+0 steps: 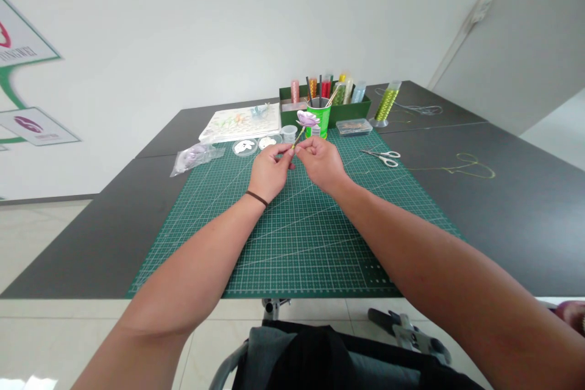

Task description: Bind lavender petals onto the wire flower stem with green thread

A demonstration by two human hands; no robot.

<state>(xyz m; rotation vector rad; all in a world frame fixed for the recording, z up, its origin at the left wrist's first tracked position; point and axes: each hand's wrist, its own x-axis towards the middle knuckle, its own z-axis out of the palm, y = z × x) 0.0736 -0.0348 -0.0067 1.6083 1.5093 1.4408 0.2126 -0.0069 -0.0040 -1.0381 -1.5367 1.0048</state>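
Clear plastic bag (194, 159): near mat's far-left corner, set aside, prob. to keep lilac bits together
L hand (269, 173): nearly closed, fingertips pinching thin green stem (298, 136)
Lilac flower (307, 119): held up above far edge of green grid cutting mat (292, 244), clear of tools
R hand (322, 164): fingers curled in at stem base, grip unclear
White-handled steel scissors (382, 158): at mat's far-right edge, prob. kept within reach

Artificial flower (308, 119): one pale lilac open bloom on a thin green stem (298, 138), leaning up and rightward, pinched between left hand (270, 173) and right hand (321, 164), above the mat's (297, 244) far edge.
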